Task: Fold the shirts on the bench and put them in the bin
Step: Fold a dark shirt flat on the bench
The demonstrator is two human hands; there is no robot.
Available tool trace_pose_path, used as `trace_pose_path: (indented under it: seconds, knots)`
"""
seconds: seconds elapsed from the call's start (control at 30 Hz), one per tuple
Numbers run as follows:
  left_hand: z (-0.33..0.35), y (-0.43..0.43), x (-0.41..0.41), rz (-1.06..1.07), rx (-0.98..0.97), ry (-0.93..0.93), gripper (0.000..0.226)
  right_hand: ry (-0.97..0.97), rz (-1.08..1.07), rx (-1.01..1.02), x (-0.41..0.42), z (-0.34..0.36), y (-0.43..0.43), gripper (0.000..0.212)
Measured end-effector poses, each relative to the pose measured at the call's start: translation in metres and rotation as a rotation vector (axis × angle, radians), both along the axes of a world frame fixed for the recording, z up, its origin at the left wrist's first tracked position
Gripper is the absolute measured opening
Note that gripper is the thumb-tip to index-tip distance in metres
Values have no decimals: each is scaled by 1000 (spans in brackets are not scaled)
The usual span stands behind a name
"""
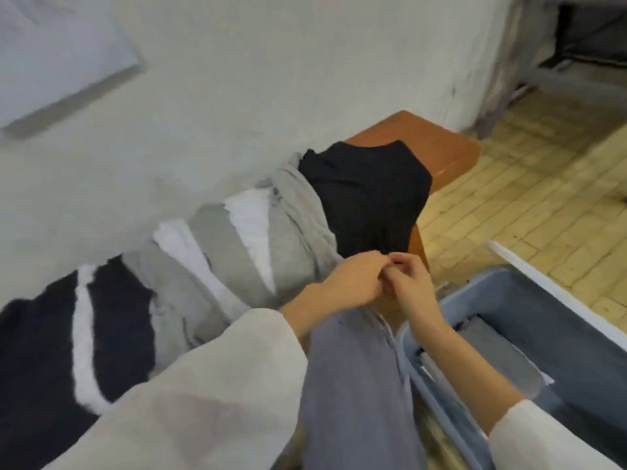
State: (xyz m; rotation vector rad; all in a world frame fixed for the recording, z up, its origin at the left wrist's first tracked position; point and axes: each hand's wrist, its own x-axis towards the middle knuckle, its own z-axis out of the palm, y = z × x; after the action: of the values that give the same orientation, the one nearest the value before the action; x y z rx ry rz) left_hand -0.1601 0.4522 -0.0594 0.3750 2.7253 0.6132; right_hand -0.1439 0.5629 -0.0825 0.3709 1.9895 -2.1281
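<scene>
Fingers (373,258) of left hand (351,283) and right hand (412,283) pinching lower edge of black shirt (366,195), counter (427,137) draped with shirts (234,242), bin (549,310) just beside.

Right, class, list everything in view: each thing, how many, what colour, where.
Bench: one, orange-brown, against the wall.
Black shirt: one, black, far end of the row on the bench.
Other shirts: several, grey, white and black, overlapping along the bench.
Bin: one, blue-grey, on the floor at right.
Folded cloth: one, grey, inside the bin.
Left hand, right hand: two, fingers pinching the black shirt's near edge.
</scene>
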Motion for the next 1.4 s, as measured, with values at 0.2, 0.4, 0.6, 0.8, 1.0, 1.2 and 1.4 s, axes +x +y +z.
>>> trace_pose_path:
  seconds: [0.2, 0.4, 0.6, 0.8, 1.0, 1.2, 1.4]
  knots:
    - [37, -172, 78, 398, 112, 108, 37, -42, 402, -30, 37, 54, -167, 19]
    - [35, -318, 177, 694, 175, 190, 30, -65, 757, 142, 95, 74, -316, 13]
    - [13, -426, 241, 1247, -44, 290, 46, -117, 935, 306, 138, 63, -399, 26]
    - [2, -511, 286, 1537, -127, 73, 46, -88, 967, 264, 165, 53, -455, 24]
    - [12, -537, 283, 1624, 578, 229, 22, -76, 1003, 221, 177, 41, -497, 33]
    - [28, -544, 298, 1785, 1655, 6, 20, -270, 973, 153, 161, 41, -499, 26]
    - [76, -507, 282, 1408, 1878, 24, 31, -328, 959, 120, 157, 53, -496, 29]
